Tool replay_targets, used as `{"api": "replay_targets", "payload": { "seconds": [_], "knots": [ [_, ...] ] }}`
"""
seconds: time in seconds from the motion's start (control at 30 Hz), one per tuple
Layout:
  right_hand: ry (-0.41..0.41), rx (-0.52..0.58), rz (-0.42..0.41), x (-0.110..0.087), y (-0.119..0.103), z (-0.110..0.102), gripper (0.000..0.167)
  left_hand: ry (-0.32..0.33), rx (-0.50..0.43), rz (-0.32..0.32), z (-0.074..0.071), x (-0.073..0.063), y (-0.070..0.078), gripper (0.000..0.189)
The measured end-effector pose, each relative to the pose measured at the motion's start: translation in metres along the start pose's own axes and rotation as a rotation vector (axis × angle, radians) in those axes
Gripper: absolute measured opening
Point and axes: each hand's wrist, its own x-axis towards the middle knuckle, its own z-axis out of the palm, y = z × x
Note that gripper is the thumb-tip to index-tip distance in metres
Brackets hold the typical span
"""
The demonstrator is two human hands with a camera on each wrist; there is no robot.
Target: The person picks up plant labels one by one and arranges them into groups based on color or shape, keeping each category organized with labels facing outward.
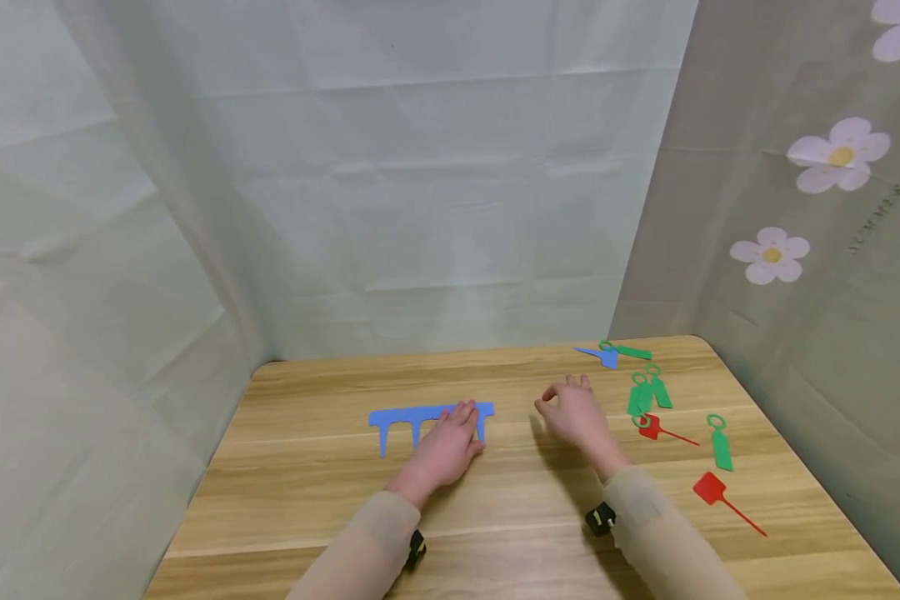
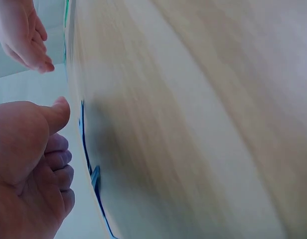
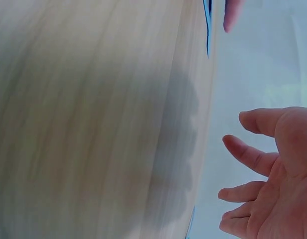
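Several blue T-shaped plant labels [image 1: 412,413] lie side by side in a row on the wooden table, pointed stems toward the person. My left hand [image 1: 447,447] is over the right part of this row, hiding some stems. In the left wrist view its fingers [image 2: 61,162] are loosely bent, with nothing in them, beside the blue edges. To the right of the row, my right hand [image 1: 574,412] hovers above the table and casts a shadow. Its thumb and index finger look close together in the head view, but the right wrist view shows the fingers [image 3: 250,154] apart and holding nothing.
At the table's right lie several green ring-topped tags [image 1: 722,450], some overlapping, and two red tags [image 1: 710,488] with thin stems. A single blue label [image 1: 609,358] lies near the back edge beside a green tag [image 1: 633,352]. Fabric curtains [image 1: 435,208] surround the table.
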Motion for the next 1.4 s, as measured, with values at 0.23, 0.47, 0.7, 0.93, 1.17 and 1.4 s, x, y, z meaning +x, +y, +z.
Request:
{"api": "replay_targets", "payload": {
  "seconds": [0.23, 0.47, 0.7, 0.93, 1.17, 1.4],
  "knots": [
    [-0.013, -0.011, 0.020, -0.005, 0.008, -0.008, 0.028, -0.027, 0.018, -0.027, 0.003, 0.007, 0.004, 0.064],
    [-0.018, -0.003, 0.016, -0.005, 0.010, -0.009, 0.029, -0.042, 0.036, -0.035, 0.005, 0.009, 0.006, 0.064],
    [0.005, -0.008, -0.013, -0.005, 0.007, -0.010, 0.027, -0.059, 0.041, -0.045, 0.004, 0.010, 0.007, 0.064],
    [-0.010, -0.007, -0.003, -0.005, 0.006, -0.009, 0.027, -0.075, 0.072, -0.044, 0.008, 0.011, 0.008, 0.064],
    [-0.021, -0.008, 0.016, -0.005, 0.007, -0.008, 0.028, -0.070, 0.087, -0.040, 0.008, 0.014, 0.011, 0.064],
    [-0.003, -0.008, 0.041, -0.003, 0.015, -0.016, 0.030, -0.078, 0.081, -0.055, 0.009, 0.015, 0.013, 0.066]
  ]
}}
